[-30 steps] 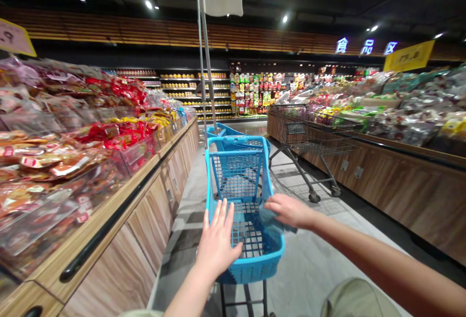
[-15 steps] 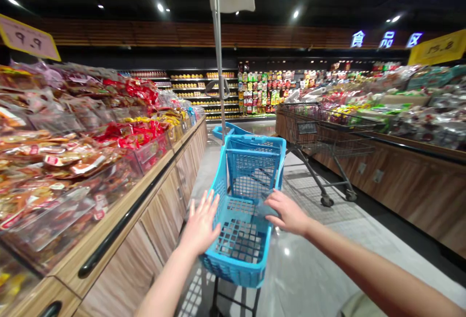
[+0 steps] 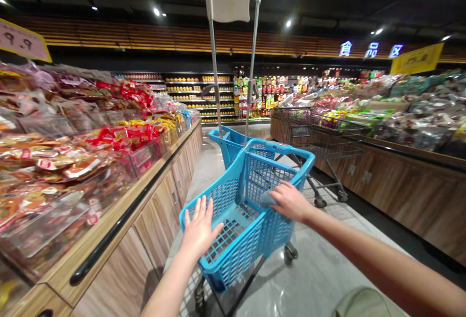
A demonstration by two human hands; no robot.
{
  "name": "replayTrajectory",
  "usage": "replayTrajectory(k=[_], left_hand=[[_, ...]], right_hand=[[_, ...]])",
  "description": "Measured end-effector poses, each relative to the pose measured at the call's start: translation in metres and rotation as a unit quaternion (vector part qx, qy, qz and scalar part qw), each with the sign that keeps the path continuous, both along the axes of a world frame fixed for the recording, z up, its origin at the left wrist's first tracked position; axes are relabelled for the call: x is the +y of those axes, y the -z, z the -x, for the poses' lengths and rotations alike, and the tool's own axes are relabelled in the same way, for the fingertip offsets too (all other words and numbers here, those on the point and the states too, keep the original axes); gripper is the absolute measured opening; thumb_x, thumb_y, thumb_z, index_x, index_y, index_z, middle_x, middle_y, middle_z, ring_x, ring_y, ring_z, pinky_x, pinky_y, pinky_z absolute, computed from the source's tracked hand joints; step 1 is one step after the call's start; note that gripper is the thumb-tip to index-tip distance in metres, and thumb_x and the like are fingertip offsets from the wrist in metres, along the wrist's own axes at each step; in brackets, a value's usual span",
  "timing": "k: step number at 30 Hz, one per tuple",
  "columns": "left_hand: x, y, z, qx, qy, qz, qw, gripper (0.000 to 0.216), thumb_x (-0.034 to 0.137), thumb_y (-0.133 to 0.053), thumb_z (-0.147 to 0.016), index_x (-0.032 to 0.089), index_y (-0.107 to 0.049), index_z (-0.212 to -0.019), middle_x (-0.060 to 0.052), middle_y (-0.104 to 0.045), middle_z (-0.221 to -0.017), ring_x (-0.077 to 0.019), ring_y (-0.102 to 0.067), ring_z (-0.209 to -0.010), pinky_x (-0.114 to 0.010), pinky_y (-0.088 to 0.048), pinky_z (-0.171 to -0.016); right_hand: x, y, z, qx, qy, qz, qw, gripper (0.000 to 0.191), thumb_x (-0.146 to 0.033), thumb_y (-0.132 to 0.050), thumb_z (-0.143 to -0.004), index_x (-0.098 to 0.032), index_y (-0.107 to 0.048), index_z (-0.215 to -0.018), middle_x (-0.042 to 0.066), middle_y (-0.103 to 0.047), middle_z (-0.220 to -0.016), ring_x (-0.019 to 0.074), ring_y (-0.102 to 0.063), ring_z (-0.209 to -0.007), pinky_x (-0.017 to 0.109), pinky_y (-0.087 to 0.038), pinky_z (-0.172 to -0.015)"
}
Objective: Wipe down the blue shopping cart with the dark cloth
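Note:
A small blue plastic shopping cart [image 3: 255, 181] stands in the aisle just ahead of me, turned so its front points up and right. My left hand [image 3: 199, 229] lies flat with fingers spread on the cart's near left rim. On the right side rim, my right hand [image 3: 289, 201] presses a grey-blue cloth [image 3: 267, 199] under curled fingers. A thin pole with a white flag [image 3: 228, 4] rises from the cart.
A second blue cart [image 3: 227, 142] with its own flag pole stands just behind. A grey wire trolley [image 3: 320, 137] is parked at the right counter. Wooden display counters [image 3: 145, 210] heaped with packaged snacks line both sides. Stocked shelves close the far end.
The blue cart has swung round to the right, its basket now angled across the aisle. Both hands stayed on its rim and moved with it.

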State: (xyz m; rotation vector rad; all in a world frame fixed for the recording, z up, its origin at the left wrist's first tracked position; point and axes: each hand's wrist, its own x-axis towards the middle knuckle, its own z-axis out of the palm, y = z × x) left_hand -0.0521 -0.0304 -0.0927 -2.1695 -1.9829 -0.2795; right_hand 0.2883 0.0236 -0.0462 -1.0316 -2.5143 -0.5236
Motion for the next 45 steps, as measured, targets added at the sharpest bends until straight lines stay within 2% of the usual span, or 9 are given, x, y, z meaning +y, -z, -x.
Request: replayTrajectory(k=[5,9,12,18,23,28,33,41,45], left_hand=[[0.011,0.004,0.010,0.002,0.021,-0.023,0.999,0.074,0.049,-0.043,-0.090,0.013,-0.023,-0.151,-0.016,-0.013,-0.159,-0.0318,-0.011,-0.147,-0.063,-0.016,-0.113],[0.015,0.006,0.006,-0.009,0.030,-0.040,0.999,0.074,0.051,-0.042,-0.090,0.012,-0.025,-0.151,-0.016,-0.016,-0.158,-0.0315,-0.014,-0.147,-0.061,-0.017,-0.114],[0.017,0.003,0.000,-0.003,0.030,-0.030,0.999,0.075,0.050,-0.045,-0.089,0.011,-0.025,-0.151,-0.017,-0.017,-0.158,-0.0311,-0.015,-0.147,-0.060,-0.016,-0.114],[0.021,-0.001,-0.005,0.006,0.026,-0.015,1.000,0.076,0.049,-0.050,-0.087,0.011,-0.030,-0.149,-0.018,-0.018,-0.157,-0.0321,-0.016,-0.146,-0.060,-0.015,-0.114],[0.020,-0.001,-0.004,-0.010,0.024,0.004,1.000,0.073,0.050,-0.046,-0.089,0.013,-0.028,-0.150,-0.016,-0.022,-0.157,-0.0299,-0.016,-0.147,-0.058,-0.014,-0.115],[0.015,-0.006,-0.002,-0.030,0.007,0.034,0.999,0.069,0.045,-0.043,-0.091,0.014,-0.025,-0.151,-0.014,-0.021,-0.158,-0.0284,-0.016,-0.147,-0.058,-0.016,-0.115],[0.014,-0.005,-0.005,-0.034,0.012,0.013,0.999,0.069,0.047,-0.043,-0.091,0.014,-0.028,-0.150,-0.014,-0.024,-0.157,-0.0287,-0.018,-0.146,-0.058,-0.014,-0.115],[0.022,-0.003,-0.014,-0.041,0.025,0.008,0.999,0.065,0.043,-0.040,-0.092,0.016,-0.027,-0.151,-0.013,-0.024,-0.157,-0.0275,-0.019,-0.146,-0.058,-0.014,-0.115],[0.021,-0.005,-0.008,-0.046,0.018,0.045,0.998,0.067,0.041,-0.040,-0.091,0.015,-0.024,-0.151,-0.013,-0.023,-0.158,-0.0279,-0.017,-0.147,-0.059,-0.017,-0.114]], right_hand=[[0.047,-0.049,-0.125,0.023,0.163,-0.071,0.984,0.030,-0.038,-0.053,-0.091,-0.021,-0.064,-0.113,0.010,-0.067,-0.110,0.0254,-0.060,-0.103,0.049,-0.032,-0.105],[0.054,-0.056,-0.164,0.051,0.193,-0.082,0.977,0.033,-0.040,-0.046,-0.093,-0.023,-0.065,-0.115,0.010,-0.065,-0.119,0.0278,-0.057,-0.111,0.053,-0.033,-0.103],[0.040,-0.042,-0.149,0.053,0.158,-0.084,0.982,0.032,-0.040,-0.047,-0.094,-0.022,-0.067,-0.112,0.010,-0.064,-0.121,0.0285,-0.055,-0.114,0.053,-0.030,-0.105],[-0.011,-0.017,-0.074,0.053,0.097,-0.059,0.992,0.039,-0.047,-0.052,-0.092,-0.025,-0.064,-0.122,0.011,-0.063,-0.120,0.0275,-0.055,-0.110,0.049,-0.031,-0.104],[-0.039,0.009,-0.016,0.050,0.047,-0.014,0.998,0.039,-0.033,-0.047,-0.096,-0.028,-0.054,-0.134,0.009,-0.058,-0.131,0.0251,-0.052,-0.117,0.047,-0.029,-0.107],[-0.031,0.003,-0.013,0.056,0.036,0.028,0.997,0.057,-0.045,-0.055,-0.091,-0.019,-0.045,-0.141,0.011,-0.065,-0.115,0.0252,-0.058,-0.103,0.043,-0.039,-0.096],[-0.020,-0.010,-0.018,0.042,0.029,0.045,0.998,0.058,-0.056,-0.048,-0.091,-0.019,-0.051,-0.136,0.011,-0.065,-0.103,0.0259,-0.058,-0.100,0.048,-0.033,-0.102],[-0.055,0.024,0.078,0.050,-0.039,0.087,0.994,0.051,-0.060,-0.044,-0.092,-0.023,-0.058,-0.124,0.008,-0.065,-0.101,0.0219,-0.059,-0.088,0.034,-0.041,-0.081],[-0.044,0.028,0.078,0.001,-0.054,0.076,0.996,0.052,-0.064,-0.041,-0.092,-0.022,-0.062,-0.114,0.007,-0.065,-0.088,0.0189,-0.060,-0.076,0.030,-0.040,-0.069]])
